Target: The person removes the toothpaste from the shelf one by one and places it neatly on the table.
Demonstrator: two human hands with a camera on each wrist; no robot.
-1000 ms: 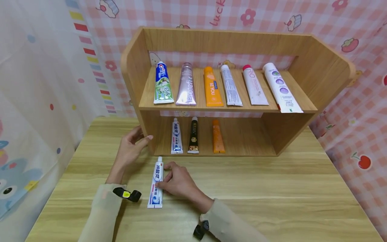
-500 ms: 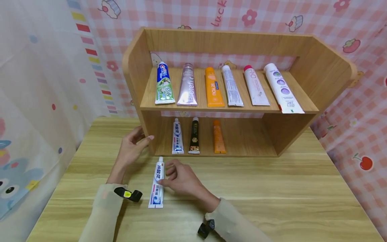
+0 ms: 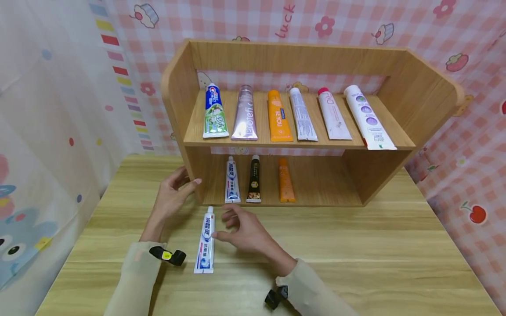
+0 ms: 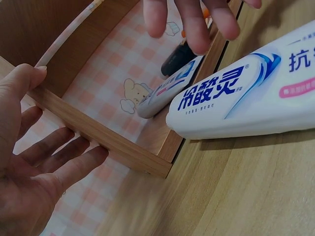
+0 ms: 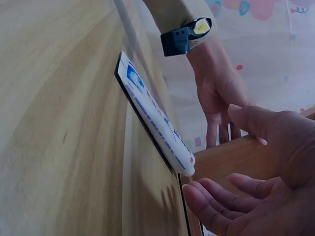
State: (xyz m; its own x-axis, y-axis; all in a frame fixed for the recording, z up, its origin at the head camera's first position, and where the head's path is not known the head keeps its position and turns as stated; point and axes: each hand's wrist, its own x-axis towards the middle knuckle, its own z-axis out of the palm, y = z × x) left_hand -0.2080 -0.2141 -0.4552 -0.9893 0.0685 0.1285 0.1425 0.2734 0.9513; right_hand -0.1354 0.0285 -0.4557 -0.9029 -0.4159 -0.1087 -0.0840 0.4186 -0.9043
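A white-and-blue toothpaste tube lies face up on the table in front of the wooden shelf, cap toward it. My right hand is just right of this tube with fingers spread, the thumb tip close to its edge; in the right wrist view the hand holds nothing. My left hand grips the shelf's left side panel. In the left wrist view its thumb lies over the panel's edge and its fingers rest on the outer face. A similar toothpaste tube lies on the lower shelf level.
Beside that tube on the lower level are a black tube and a small orange tube. The upper level carries several tubes in a row, among them a blue-green one and a large white one jutting over the front edge.
My right hand has let go of the toothpaste tube and drawn slightly right and toward the shelf, its fingers opening. The tube stays on the table; my left hand stays on the shelf.
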